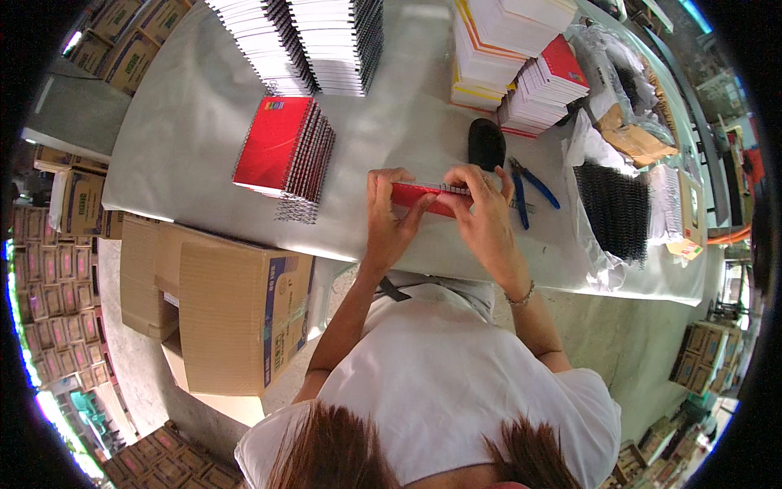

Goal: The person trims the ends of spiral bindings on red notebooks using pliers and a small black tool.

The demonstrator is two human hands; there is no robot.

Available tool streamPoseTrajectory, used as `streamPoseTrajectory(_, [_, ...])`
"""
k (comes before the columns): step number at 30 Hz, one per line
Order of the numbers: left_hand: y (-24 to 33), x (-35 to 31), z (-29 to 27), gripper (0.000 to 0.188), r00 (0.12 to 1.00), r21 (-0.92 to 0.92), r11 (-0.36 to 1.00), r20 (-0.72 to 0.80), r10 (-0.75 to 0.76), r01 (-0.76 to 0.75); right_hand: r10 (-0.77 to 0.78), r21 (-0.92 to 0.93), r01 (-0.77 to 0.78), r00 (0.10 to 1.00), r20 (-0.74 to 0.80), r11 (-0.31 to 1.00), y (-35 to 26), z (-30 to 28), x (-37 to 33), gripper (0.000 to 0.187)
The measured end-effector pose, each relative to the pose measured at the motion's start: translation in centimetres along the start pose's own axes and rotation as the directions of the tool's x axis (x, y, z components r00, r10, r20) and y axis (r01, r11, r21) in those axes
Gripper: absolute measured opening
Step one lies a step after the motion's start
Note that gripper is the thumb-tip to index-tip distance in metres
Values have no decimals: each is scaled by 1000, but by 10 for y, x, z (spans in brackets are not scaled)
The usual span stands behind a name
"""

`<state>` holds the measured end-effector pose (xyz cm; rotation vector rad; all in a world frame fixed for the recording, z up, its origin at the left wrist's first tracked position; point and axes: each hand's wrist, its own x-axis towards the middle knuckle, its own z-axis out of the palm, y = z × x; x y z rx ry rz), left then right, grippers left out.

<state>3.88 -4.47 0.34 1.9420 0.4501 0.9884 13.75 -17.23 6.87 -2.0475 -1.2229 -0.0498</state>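
Observation:
A small red notebook [423, 202] is held between my two hands at the table's front edge, its spine side turned up. My left hand [391, 220] is closed on its left end, thumb against the cover. At the right end, my right hand [486, 216] pinches the edge, where part of a wire coil shows; the fingers hide the rest. Just right of that hand lie pliers [533, 186] with blue handles. Behind it rests a black oval object [486, 145]. To the left stands a stack of red spiral-bound notebooks [281, 147].
Tall stacks of spiral-bound books [326, 49] stand at the back left. Unbound paper stacks [497, 49] and red-covered booklets [542, 94] fill the back right. Black coils [612, 208] lie in plastic at right. An open cardboard box [220, 310] sits below the table's left front.

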Motion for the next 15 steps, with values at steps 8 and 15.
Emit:
streamPoseTrajectory(8, [-3, -1, 0, 46, 1000, -15, 1000, 4, 17, -17, 22, -42, -22, 1000, -7, 999, -1, 3, 4, 10])
streamPoseTrajectory(15, [-13, -10, 4, 79, 994, -162, 981, -20, -112, 107, -153, -220, 150, 988, 1, 964, 9, 10, 1, 21])
